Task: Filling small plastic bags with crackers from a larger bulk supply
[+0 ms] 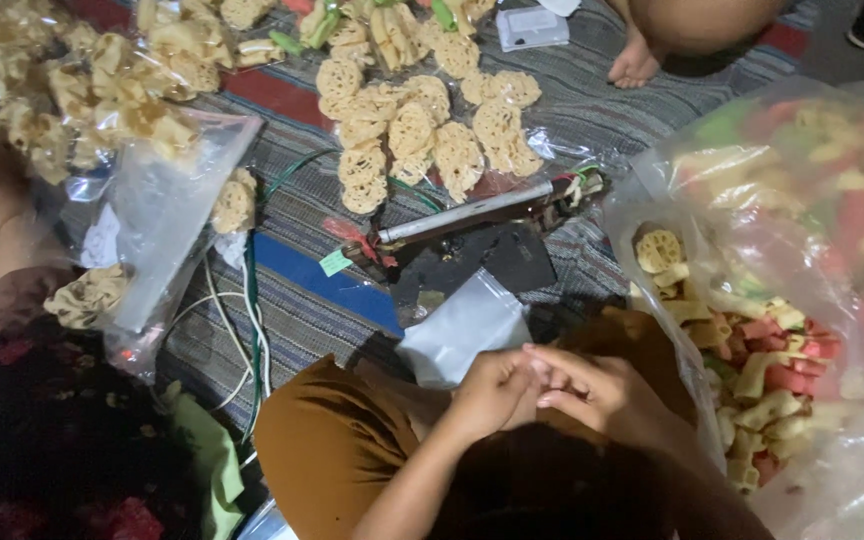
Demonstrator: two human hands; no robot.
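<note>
Both hands, left (487,392) and right (592,392), pinch our empty clear bag (464,330); opening its mouth seems next, crackers (752,380) rightward.

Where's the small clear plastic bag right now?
In the head view, the small clear plastic bag sits at lower centre, pinched by the left hand beside the right hand, just below the dark heat sealer.

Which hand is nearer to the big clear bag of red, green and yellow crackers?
The right hand: it sits just beside the big clear bag of red, green and yellow crackers. The left hand is farther away, holding a small empty clear plastic bag.
</note>
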